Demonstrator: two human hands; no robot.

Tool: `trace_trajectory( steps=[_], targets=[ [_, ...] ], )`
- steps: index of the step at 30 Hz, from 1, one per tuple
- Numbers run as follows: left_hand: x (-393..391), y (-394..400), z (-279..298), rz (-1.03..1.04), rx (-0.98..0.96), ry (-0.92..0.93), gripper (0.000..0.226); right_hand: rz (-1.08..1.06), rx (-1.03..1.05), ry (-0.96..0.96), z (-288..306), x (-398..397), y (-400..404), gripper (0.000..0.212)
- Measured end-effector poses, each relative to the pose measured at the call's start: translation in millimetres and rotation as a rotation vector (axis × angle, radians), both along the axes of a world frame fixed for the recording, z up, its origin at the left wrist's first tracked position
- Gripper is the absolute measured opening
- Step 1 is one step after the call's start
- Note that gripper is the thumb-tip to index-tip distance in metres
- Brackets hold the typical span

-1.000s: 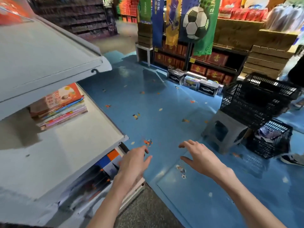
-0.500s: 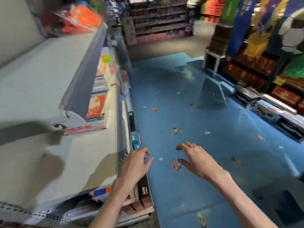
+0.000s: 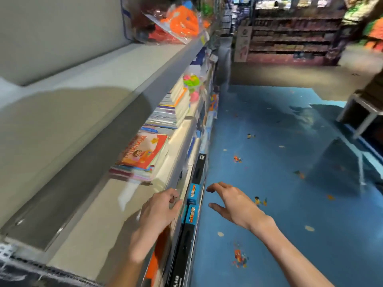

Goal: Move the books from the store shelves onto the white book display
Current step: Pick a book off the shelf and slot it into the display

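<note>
A stack of thin books [image 3: 143, 156] with an orange cartoon cover on top lies on the white middle shelf [image 3: 103, 214] at my left. More book stacks [image 3: 165, 114] run further along that shelf. My left hand [image 3: 159, 212] hovers over the shelf's front edge, fingers loosely curled, holding nothing. My right hand [image 3: 232, 201] is out over the blue floor, fingers spread and empty, a short way right of the shelf. Both hands are below and to the right of the orange-covered stack.
Above runs a bare white upper shelf [image 3: 87, 75] with bagged orange toys [image 3: 178, 21] at its far end. Boxed goods in blue and black [image 3: 192, 206] fill the lower shelf front. The blue floor [image 3: 290, 183] opens to the right; a white stand [image 3: 362, 112] is far right.
The view has swung left along the shelf aisle; the black baskets and stool are out of sight. Both hands stay empty, the left one now over the shelf edge.
</note>
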State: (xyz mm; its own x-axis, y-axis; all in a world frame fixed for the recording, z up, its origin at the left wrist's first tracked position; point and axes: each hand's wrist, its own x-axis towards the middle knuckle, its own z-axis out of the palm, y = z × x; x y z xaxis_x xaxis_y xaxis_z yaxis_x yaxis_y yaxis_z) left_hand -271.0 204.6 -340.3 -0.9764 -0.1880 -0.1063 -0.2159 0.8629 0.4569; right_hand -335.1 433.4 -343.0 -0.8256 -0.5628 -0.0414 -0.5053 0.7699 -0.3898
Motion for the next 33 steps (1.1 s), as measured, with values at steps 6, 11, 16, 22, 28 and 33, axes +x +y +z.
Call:
trace_trajectory(
  steps=[6, 11, 16, 22, 28, 33],
  targets=[
    [-41.7, -28.6, 1.4, 0.32, 0.041, 0.019, 0.022, 0.151, -0.134, -0.064, 10.2, -94.0, -38.2, 0.038],
    [-57.6, -46.8, -5.8, 0.616, 0.053, 0.093, 0.013, 0.292, -0.26, -0.12, 9.6, -162.4, -81.0, 0.046],
    [-74.3, -28.0, 5.3, 0.845, 0.189, 0.293, 0.05, 0.367, -0.326, -0.238, 7.8, -222.4, -129.9, 0.071],
    [-103.3, -14.3, 12.6, 1.001, 0.32, 0.273, 0.046, 0.422, -0.36, -0.423, 16.7, -258.3, -170.1, 0.102],
    [-114.1, -5.8, 9.8, 1.069, 0.452, 0.386, 0.039, 0.415, -0.336, -0.433, 23.1, -257.9, -172.2, 0.07],
    [-103.0, -11.7, -13.9, 1.099, 0.39, 0.444, 0.024, 0.407, -0.35, -0.484, 24.4, -237.9, -156.0, 0.071]
  ],
)
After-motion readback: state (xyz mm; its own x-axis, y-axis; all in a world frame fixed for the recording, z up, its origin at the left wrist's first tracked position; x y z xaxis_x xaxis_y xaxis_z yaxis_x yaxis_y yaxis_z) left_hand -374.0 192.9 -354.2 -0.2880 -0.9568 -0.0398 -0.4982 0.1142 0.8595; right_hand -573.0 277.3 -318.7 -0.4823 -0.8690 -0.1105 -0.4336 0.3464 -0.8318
